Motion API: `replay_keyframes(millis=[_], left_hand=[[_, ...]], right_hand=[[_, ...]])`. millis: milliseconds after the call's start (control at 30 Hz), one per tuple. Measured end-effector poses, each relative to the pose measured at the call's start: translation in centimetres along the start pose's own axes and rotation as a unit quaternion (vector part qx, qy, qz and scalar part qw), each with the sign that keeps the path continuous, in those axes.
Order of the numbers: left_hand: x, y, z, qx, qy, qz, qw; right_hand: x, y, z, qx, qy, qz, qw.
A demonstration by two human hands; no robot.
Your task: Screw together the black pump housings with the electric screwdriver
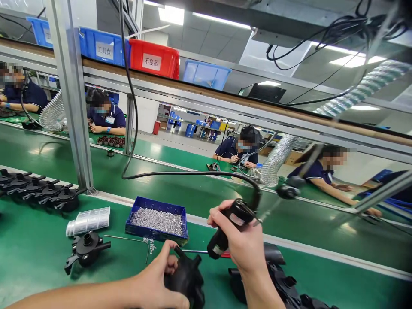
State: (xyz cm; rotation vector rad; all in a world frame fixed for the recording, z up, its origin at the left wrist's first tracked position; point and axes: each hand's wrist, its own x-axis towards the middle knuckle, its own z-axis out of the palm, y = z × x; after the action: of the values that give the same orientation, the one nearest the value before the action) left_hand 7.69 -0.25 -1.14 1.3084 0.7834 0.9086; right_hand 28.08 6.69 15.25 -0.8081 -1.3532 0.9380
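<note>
My left hand is closed round a black plastic pump-like housing low in the middle of the view; the housing is blurred and the fingers cover part of it. Gripped in my right hand is a black electric screwdriver, tilted, with a cable running off its upper end. Its lower end is to the upper right of the housing, apart from it. Beyond my left hand stands a blue bin full of small metal nuts. Several loose nuts lie before it, beside a hex key.
A similar black housing sits left of my hand, near a clear plastic tray. Several more housings line the far left; others lie behind my right forearm. A metal post rises at left. Co-workers sit across the belt.
</note>
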Motion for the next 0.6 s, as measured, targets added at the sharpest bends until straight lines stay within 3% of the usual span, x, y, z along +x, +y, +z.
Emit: replay_keyframes(millis=[100,233,333,467,600], left_hand=[[0.1,-0.1,0.8,-0.097,0.107,-0.037,0.989],[0.5,-1.0,0.8,-0.132,0.187,-0.041,0.973],[0.4,-0.8,0.6,-0.118,0.205,-0.026,0.971],[-0.1,1.1,1.0,-0.078,0.197,-0.011,0.977],[-0.7,3.4,1.2,0.057,0.233,0.006,0.971]], right_hand=[[0.5,0.8,0.6,-0.081,-0.052,0.039,0.995],[1.1,1.6,1.4,-0.158,-0.137,0.069,0.976],[1.4,1.9,1.7,-0.162,-0.150,0.089,0.971],[1.7,2.5,1.3,-0.184,-0.156,0.100,0.965],[2.0,3.5,0.5,-0.274,-0.138,0.096,0.947]])
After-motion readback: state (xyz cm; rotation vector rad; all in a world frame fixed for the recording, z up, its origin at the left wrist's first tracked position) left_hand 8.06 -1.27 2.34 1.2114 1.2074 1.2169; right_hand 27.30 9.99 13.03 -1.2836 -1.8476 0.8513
